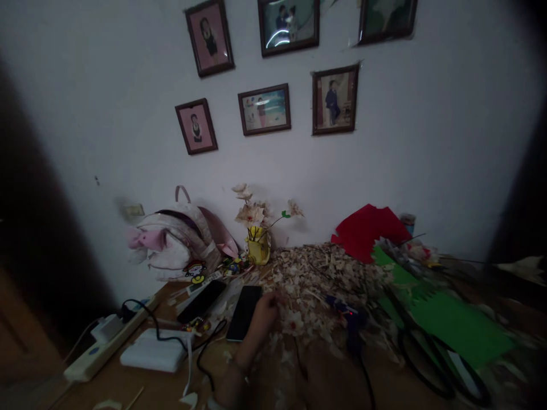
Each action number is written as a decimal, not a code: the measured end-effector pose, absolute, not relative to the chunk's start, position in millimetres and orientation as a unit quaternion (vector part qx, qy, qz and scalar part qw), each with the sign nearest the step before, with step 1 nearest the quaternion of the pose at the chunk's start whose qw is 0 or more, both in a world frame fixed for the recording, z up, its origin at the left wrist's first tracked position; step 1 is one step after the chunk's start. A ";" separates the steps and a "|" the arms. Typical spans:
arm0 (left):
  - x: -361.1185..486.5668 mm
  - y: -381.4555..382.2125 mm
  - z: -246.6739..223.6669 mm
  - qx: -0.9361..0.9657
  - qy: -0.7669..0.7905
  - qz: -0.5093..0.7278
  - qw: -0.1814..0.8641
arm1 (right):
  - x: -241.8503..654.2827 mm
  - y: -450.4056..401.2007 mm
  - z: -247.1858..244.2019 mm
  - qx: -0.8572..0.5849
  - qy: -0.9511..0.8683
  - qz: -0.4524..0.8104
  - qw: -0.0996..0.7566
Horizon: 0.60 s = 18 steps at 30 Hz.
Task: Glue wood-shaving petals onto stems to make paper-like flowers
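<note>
My left hand (264, 315) reaches in from the bottom edge, its fingers curled over the near side of a heap of pale wood-shaving petals (316, 279). It rests just right of a black smartphone (244, 313), and a second black phone (201, 300) lies further left. Whether the fingers hold a petal is hidden. A blue hot glue gun (348, 319) with a small red light lies on the heap to the right of my hand. My right hand does not appear in the picture.
Green paper (457, 324), black-handled scissors (427, 364) and red paper (367, 230) lie to the right. A white power bank (154, 350), power strip (106, 347) and cables sit left. A backpack (179, 239) and yellow vase of flowers (258, 245) stand against the wall.
</note>
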<state>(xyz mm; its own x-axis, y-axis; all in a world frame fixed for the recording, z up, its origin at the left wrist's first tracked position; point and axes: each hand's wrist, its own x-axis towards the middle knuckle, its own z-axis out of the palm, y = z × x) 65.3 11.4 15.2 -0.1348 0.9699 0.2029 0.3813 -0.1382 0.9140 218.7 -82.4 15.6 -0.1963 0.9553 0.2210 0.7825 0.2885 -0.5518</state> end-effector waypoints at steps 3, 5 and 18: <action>64.2 11.4 17.5 0.563 0.575 0.494 0.330 | 231.8 -74.0 12.2 -0.624 -0.728 0.172 0.227; 64.3 12.1 17.7 0.543 0.570 0.506 0.353 | 240.7 -67.2 6.2 -0.630 -0.695 0.239 0.249; 74.9 8.9 13.7 0.466 0.524 0.535 0.471 | 250.2 -50.7 -4.4 -0.560 -0.592 0.400 0.419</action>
<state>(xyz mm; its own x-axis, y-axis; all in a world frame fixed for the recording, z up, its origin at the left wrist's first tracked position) 74.9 8.9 13.7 -0.1225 0.9925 0.0044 -0.0157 -0.0064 0.9999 250.2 -50.7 -4.4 -0.0223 0.9986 0.0482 0.3278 0.0528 -0.9433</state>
